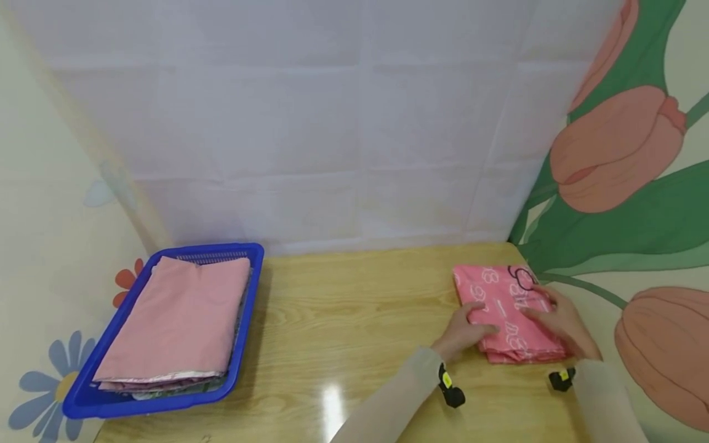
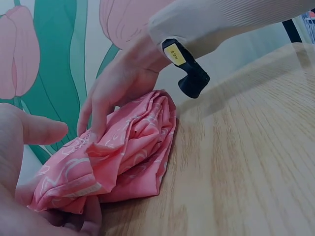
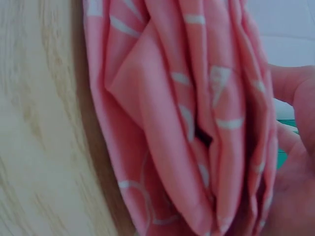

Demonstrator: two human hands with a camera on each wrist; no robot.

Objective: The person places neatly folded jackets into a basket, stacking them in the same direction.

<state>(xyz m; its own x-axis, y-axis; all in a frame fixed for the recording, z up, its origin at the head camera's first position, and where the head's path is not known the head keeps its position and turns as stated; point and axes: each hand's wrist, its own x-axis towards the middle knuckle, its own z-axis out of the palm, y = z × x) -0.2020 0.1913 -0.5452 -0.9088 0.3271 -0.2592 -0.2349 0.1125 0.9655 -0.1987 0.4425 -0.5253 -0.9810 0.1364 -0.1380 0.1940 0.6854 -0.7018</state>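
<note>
A pink folded cloth [image 1: 506, 307] with white and dark line prints lies on the right side of the table. At its left edge is my left hand [image 1: 462, 329]; in the left wrist view its fingers [image 2: 91, 216] curl under the cloth while the thumb stands out above. My right hand [image 1: 565, 320] rests on the right part of the cloth, its fingers fairly straight on the top face. Bunched, layered folds of the cloth [image 3: 172, 123] fill the right wrist view, with part of the right hand [image 3: 298, 182] beside them.
A blue plastic basket [image 1: 244, 351] stands at the left of the wooden table [image 1: 343, 320]. Stacked folded fabric [image 1: 183, 320] fills it, a plain pink piece on top. A white sheet [image 1: 343, 123] hangs behind, and a tulip-printed wall [image 1: 620, 147] borders the right side.
</note>
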